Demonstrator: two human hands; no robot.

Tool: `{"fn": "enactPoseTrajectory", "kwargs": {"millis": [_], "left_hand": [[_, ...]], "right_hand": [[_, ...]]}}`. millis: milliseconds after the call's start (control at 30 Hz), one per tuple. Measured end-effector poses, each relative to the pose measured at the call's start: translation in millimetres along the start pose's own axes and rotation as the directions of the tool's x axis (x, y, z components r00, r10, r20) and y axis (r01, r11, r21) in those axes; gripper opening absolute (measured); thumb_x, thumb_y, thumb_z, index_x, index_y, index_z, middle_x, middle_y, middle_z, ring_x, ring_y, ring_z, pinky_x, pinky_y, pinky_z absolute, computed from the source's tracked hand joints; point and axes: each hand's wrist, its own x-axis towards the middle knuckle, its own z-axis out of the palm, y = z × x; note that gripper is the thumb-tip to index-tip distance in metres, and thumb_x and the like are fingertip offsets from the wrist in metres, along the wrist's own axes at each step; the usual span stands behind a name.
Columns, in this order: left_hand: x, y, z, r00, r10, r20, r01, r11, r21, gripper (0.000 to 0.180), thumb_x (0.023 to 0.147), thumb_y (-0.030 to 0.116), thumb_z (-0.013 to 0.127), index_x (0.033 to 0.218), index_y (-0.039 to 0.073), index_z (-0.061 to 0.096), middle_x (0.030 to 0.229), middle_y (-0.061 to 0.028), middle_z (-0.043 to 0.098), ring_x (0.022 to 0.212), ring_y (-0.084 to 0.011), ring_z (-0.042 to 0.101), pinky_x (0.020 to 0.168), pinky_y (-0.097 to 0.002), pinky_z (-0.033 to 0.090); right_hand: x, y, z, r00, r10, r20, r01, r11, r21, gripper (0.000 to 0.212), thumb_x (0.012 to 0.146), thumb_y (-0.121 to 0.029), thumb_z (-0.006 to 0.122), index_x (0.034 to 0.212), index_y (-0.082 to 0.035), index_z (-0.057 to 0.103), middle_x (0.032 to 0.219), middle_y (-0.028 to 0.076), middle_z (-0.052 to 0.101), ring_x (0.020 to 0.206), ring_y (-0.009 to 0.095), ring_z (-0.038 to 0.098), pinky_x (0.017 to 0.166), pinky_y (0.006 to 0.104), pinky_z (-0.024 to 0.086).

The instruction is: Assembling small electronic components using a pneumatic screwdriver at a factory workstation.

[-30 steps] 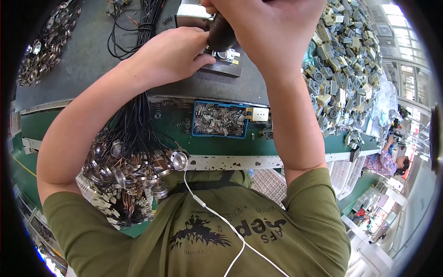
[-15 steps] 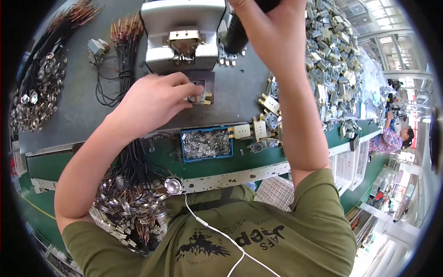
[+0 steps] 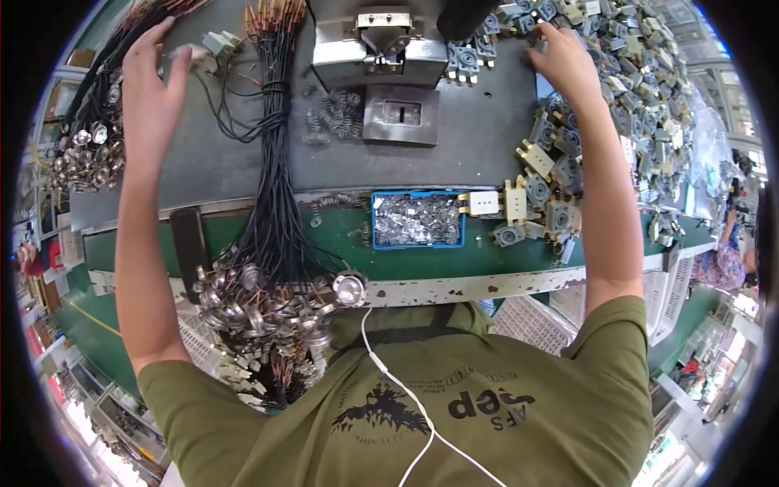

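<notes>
My left hand [image 3: 152, 101] is raised at the far left, fingers apart and nothing seen in them, beside a bundle of black wires [image 3: 105, 61] with round metal ends. Over at the right, my right hand [image 3: 568, 69] reaches to the edge of a heap of grey and white switch-like parts [image 3: 641, 105], thumb and fingers apart. Between the hands stands a metal press [image 3: 381, 57] with a black handle [image 3: 464, 18]. In front of it lies a steel block [image 3: 377, 130] with a slotted recess in view.
A blue tray [image 3: 418, 247] of small metal pieces sits on the green bench edge. Several springs [image 3: 337, 114] lie left of the block. A second black wire bundle [image 3: 276, 162] hangs over the front edge. White-faced parts [image 3: 484, 203] sit right of the tray.
My left hand has left the part at the block and swung far left; that part is gone from the block. My right hand has let go of the press handle and moved right to the heap.
</notes>
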Motion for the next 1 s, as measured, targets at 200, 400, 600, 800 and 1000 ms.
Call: {"fn": "enactPoseTrajectory", "kwargs": {"millis": [200, 400, 600, 800, 1000], "left_hand": [[-18, 67, 12, 0.83, 0.294, 0.474, -0.322, 0.946, -0.023, 0.024, 0.089, 0.017, 0.074, 0.112, 0.01, 0.07, 0.119, -0.0077, 0.067, 0.119, -0.0282, 0.06, 0.103, -0.044, 0.047], [-33, 71, 31, 0.738, 0.334, 0.587, -0.444, 0.895, 0.048, 0.015, 0.08, 0.015, 0.077, 0.093, 0.008, 0.075, 0.102, -0.003, 0.065, 0.11, -0.0233, 0.058, 0.103, -0.0387, 0.044], [-32, 77, 46, 0.714, 0.405, 0.571, -0.493, 0.87, -0.001, 0.012, 0.077, 0.011, 0.074, 0.089, 0.008, 0.072, 0.095, -0.0049, 0.062, 0.106, -0.0247, 0.057, 0.098, -0.0386, 0.044], [-27, 79, 30, 0.71, 0.352, 0.61, -0.419, 0.907, -0.037, 0.019, 0.086, 0.011, 0.071, 0.102, 0.005, 0.061, 0.099, -0.009, 0.066, 0.108, -0.0285, 0.061, 0.102, -0.0426, 0.044], [-19, 79, 25, 0.706, 0.275, 0.653, -0.261, 0.958, -0.122, 0.02, 0.091, 0.012, 0.068, 0.108, 0.002, 0.06, 0.1, -0.0124, 0.066, 0.099, -0.0324, 0.065, 0.091, -0.0417, 0.051]], "right_hand": [[-18, -5, -7, 0.993, -0.048, -0.104, 0.075, 0.959, 0.273, 0.045, 0.085, -0.017, 0.071, 0.129, -0.014, 0.061, 0.115, 0.016, 0.067, 0.099, 0.028, 0.067, 0.09, 0.0381, 0.054], [-74, -57, -56, 0.991, 0.127, 0.039, -0.084, 0.375, 0.923, 0.046, 0.095, -0.006, 0.068, 0.14, -0.004, 0.058, 0.123, 0.011, 0.069, 0.104, 0.012, 0.066, 0.087, 0.0262, 0.055], [-132, -82, -66, 0.959, 0.194, 0.208, -0.152, -0.272, 0.95, 0.043, 0.098, -0.004, 0.065, 0.14, -0.001, 0.055, 0.134, 0.012, 0.061, 0.108, 0.016, 0.066, 0.087, 0.0336, 0.061], [-149, -113, -79, 0.97, 0.068, 0.234, -0.197, -0.348, 0.917, 0.049, 0.099, -0.003, 0.061, 0.146, -0.001, 0.048, 0.132, 0.013, 0.058, 0.11, 0.022, 0.065, 0.095, 0.0401, 0.059], [-135, -116, -108, 0.98, -0.172, 0.098, -0.119, -0.116, 0.986, 0.046, 0.097, 0.002, 0.059, 0.143, 0.002, 0.05, 0.128, 0.013, 0.061, 0.113, 0.019, 0.065, 0.094, 0.0366, 0.061]]}}
